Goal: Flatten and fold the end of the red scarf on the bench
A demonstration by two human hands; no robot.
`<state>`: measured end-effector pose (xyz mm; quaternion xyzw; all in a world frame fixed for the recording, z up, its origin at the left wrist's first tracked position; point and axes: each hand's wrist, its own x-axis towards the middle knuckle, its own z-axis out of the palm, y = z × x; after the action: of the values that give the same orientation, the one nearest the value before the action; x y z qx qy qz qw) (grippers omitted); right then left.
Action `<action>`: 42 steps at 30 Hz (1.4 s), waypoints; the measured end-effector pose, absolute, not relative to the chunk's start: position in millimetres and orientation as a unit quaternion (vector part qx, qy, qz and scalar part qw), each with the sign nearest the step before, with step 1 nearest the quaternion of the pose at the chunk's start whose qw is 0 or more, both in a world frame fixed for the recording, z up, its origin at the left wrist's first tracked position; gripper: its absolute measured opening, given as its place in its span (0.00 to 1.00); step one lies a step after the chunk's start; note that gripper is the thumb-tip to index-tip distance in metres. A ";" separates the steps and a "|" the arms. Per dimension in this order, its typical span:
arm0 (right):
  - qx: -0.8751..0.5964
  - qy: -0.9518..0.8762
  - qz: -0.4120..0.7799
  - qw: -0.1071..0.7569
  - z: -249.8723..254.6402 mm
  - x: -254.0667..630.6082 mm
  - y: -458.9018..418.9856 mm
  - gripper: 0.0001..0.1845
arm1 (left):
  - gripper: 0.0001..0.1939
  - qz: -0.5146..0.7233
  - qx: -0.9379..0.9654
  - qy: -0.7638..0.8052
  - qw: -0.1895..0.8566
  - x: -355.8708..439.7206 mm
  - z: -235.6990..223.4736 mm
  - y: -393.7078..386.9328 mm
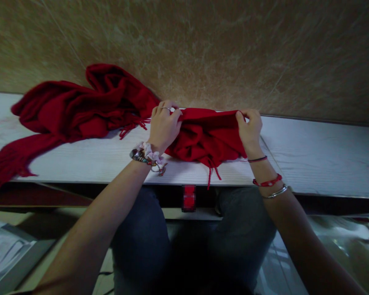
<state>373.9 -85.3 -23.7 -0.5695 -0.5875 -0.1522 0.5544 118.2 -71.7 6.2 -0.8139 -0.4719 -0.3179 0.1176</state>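
Note:
A long red fringed scarf (80, 110) lies across a pale wooden tabletop (320, 155). Its left part is bunched and trails off the table's left front edge. My left hand (163, 125) is closed, pinching the top edge of the scarf's right portion (209, 135). My right hand (250, 128) is closed on the same edge about a hand's width further right, and the cloth is stretched between them. A few fringe strands hang over the front edge. My left hand has a ring, with a scrunchie and bracelets at that wrist; my right wrist has thin bracelets.
A brown marbled wall (221, 49) rises right behind the table. A small red item (188, 198) sits under the front edge between my knees. Papers or a tray (6, 250) lie low on the left, and a glossy surface (335, 241) on the right.

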 end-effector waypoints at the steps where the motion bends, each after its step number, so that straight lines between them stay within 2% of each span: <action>1: -0.572 -0.598 -0.156 0.539 -24.4 374.7 -85.2 0.07 | 0.09 -0.318 -0.818 -0.465 0.119 119.1 6.3 -72.2; 3: -0.562 -0.644 -0.166 0.492 -21.9 368.3 -91.7 0.09 | 0.08 -0.321 -0.825 -0.446 0.128 121.3 5.9 -73.2; 6: -0.525 -0.741 -0.170 0.382 -12.7 344.6 -112.2 0.21 | 0.07 -0.326 -0.832 -0.427 0.142 123.5 5.1 -74.5; 7: -0.512 -0.768 -0.168 0.347 -10.0 336.1 -118.8 0.22 | 0.07 -0.326 -0.833 -0.423 0.143 123.8 4.9 -74.9; 9: -0.493 -0.794 -0.167 0.313 -7.3 322.6 -127.5 0.18 | 0.07 -0.326 -0.837 -0.418 0.138 124.1 4.9 -75.4; 13: -0.493 -0.768 -0.154 0.379 -9.2 317.3 -124.5 0.05 | 0.07 -0.332 -0.841 -0.405 0.140 123.5 5.0 -74.9; 20: -0.494 -0.641 -0.091 0.580 -16.6 347.5 -95.3 0.13 | 0.05 -0.330 -0.840 -0.397 0.168 121.7 4.2 -71.6; 24: -0.538 -0.551 -0.076 0.633 -28.0 373.0 -77.1 0.14 | 0.06 -0.356 -0.826 -0.400 0.175 120.8 4.4 -70.9; 26: -0.555 -0.544 -0.083 0.624 -28.9 379.6 -75.7 0.13 | 0.07 -0.370 -0.820 -0.401 0.173 120.1 4.6 -70.5; 29: -0.539 -0.615 -0.122 0.562 -20.7 370.8 -89.1 0.08 | 0.08 -0.381 -0.816 -0.401 0.167 119.1 4.6 -69.9; 33: -0.496 -0.737 -0.163 0.429 -7.3 332.8 -119.0 0.17 | 0.09 -0.375 -0.824 -0.395 0.158 120.9 5.4 -72.7; 35: -0.494 -0.761 -0.166 0.387 -6.5 317.0 -126.9 0.17 | 0.09 -0.365 -0.833 -0.388 0.154 123.4 6.9 -76.3; 39: -0.507 -0.744 -0.151 0.408 -13.6 312.2 -122.3 0.07 | 0.08 -0.350 -0.846 -0.371 0.156 128.0 10.6 -82.6; 42: -0.500 -0.720 -0.124 0.464 -16.5 321.3 -114.1 0.06 | 0.08 -0.339 -0.849 -0.374 0.155 128.1 10.4 -81.6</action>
<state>321.3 -114.1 -16.5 -0.4999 -0.7204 -0.1244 0.4643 128.1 -81.6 10.4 -0.8495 -0.3735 -0.3389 0.1552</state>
